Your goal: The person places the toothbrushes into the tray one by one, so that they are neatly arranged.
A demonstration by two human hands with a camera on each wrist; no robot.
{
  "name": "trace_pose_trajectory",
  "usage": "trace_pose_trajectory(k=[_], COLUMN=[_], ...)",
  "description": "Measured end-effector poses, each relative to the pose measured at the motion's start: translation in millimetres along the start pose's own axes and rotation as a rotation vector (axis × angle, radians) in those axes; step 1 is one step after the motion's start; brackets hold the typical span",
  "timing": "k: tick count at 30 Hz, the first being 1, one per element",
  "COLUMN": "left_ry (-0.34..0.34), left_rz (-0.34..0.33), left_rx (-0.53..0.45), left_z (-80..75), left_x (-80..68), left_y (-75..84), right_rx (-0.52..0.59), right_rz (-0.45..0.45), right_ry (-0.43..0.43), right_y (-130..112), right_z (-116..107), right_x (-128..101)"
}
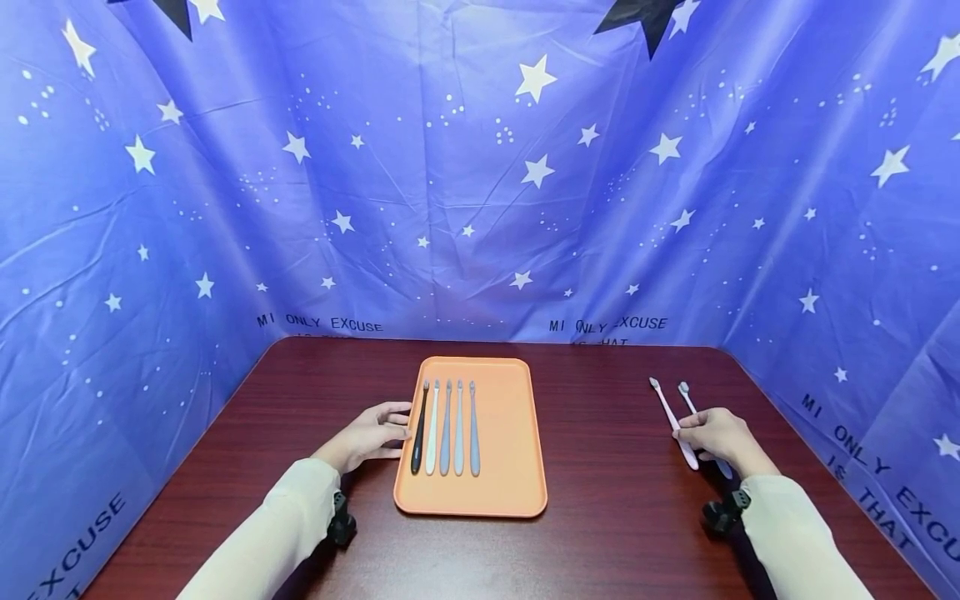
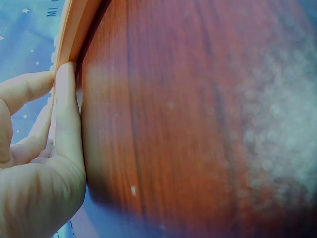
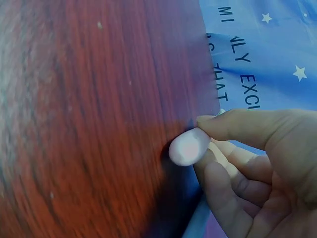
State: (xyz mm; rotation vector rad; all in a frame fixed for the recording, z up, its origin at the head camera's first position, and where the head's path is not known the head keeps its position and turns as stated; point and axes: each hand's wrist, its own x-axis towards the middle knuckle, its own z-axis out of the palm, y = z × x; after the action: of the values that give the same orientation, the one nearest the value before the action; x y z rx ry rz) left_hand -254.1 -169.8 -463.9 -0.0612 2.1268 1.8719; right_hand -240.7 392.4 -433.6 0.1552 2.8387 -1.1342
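Note:
An orange tray (image 1: 506, 417) lies mid-table with several toothbrushes in a row: one black (image 1: 418, 433), one white (image 1: 432, 432) and grey-blue ones (image 1: 459, 429). My left hand (image 1: 371, 433) rests on the table with straight fingers touching the tray's left edge (image 2: 69, 34). My right hand (image 1: 716, 433) pinches a pink toothbrush (image 1: 670, 417) by its handle; the handle's rounded end (image 3: 189, 147) shows between thumb and fingers. A second, paler toothbrush (image 1: 687, 398) lies beside it, partly under the hand.
The dark wooden table (image 1: 600, 517) is walled on three sides by a blue star-print cloth (image 1: 480, 183). A small black camera mount sits on each wrist (image 1: 341, 521).

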Motion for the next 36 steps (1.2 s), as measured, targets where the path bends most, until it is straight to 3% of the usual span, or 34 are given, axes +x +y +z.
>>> trace_pose_trajectory(k=[14, 36], left_ry=[-0.001, -0.007], left_rz=[0.001, 0.003], left_rx=[-0.003, -0.001], left_z=[-0.7, -0.4], left_x=[-1.0, -2.9], left_y=[1.1, 2.0], right_rx=[0.105, 0.292], right_rz=[-0.035, -0.074], right_ry=[-0.073, -0.217], right_y=[-2.5, -40.0], right_z=[6.5, 37.5], right_x=[5.4, 7.6])
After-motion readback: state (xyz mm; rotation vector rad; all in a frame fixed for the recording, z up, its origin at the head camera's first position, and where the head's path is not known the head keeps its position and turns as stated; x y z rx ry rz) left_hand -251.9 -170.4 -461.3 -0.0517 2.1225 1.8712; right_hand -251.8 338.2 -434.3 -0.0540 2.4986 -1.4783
